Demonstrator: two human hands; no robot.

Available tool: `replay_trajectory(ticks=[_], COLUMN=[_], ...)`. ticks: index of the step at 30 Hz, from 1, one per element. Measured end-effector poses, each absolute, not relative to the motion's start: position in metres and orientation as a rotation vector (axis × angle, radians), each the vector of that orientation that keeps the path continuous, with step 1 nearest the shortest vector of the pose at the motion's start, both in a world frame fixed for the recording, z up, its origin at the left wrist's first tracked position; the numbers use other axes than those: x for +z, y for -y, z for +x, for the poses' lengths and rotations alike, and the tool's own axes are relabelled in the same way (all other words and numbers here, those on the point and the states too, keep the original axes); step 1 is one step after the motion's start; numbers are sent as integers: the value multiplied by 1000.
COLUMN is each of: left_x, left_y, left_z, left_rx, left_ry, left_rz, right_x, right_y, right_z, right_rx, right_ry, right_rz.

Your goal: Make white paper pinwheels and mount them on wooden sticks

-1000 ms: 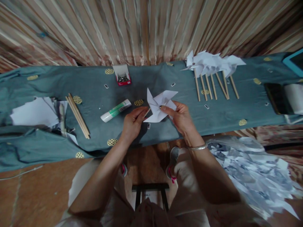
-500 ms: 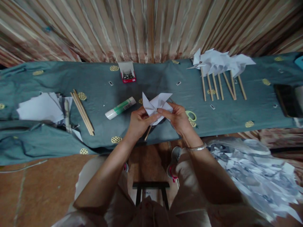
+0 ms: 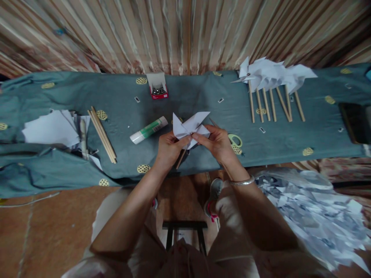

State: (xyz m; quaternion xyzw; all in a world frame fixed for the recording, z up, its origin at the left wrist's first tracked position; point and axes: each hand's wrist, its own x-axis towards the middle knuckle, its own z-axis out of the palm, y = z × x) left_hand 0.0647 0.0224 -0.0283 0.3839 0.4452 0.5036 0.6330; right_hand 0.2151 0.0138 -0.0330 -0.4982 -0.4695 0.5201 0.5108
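Note:
Both hands hold a white paper pinwheel (image 3: 189, 124) over the near edge of the teal cloth (image 3: 121, 100). My left hand (image 3: 168, 148) is closed around the wooden stick (image 3: 180, 159) behind the paper; the stick points down toward me. My right hand (image 3: 218, 144) pinches the pinwheel's centre, thumb pressed on a small pin there. A green-and-white glue stick (image 3: 148, 129) lies just left of the hands. Green-handled scissors (image 3: 234, 141) peek out to the right of my right hand.
Several finished pinwheels on sticks (image 3: 272, 87) lie at the back right. A small red box of pins (image 3: 158, 88) stands open at the back. Loose wooden sticks (image 3: 102, 135) and paper sheets (image 3: 50, 129) lie left. Paper scraps (image 3: 313, 208) pile on the floor right; a dark phone (image 3: 355, 121) lies far right.
The stick swung from pointing up-right at the pinwheel's back to pointing down toward me. Both hands drew closer together on the pinwheel's centre, uncovering the scissors.

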Motion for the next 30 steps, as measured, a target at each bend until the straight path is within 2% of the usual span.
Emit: replay_trajectory(ticks=[16,19,25,30], left_x=[-27,-28,-27,-26], left_y=[-16,-15,-12,-9], left_z=[65,66,67,68], left_rx=[1118,1131,1144,1125], left_ry=[-1018,-1008,-1003,-1019], left_rz=[747,706,708,759], right_x=[-37,-35,-16,-15], right_y=[-10,-8,8,14], right_z=[218,218,218,218], right_rx=[1225,1075,456,408], right_ry=[1091,1177,1572,1711], right_rz=[-1170,-1191,-1313,-1332])
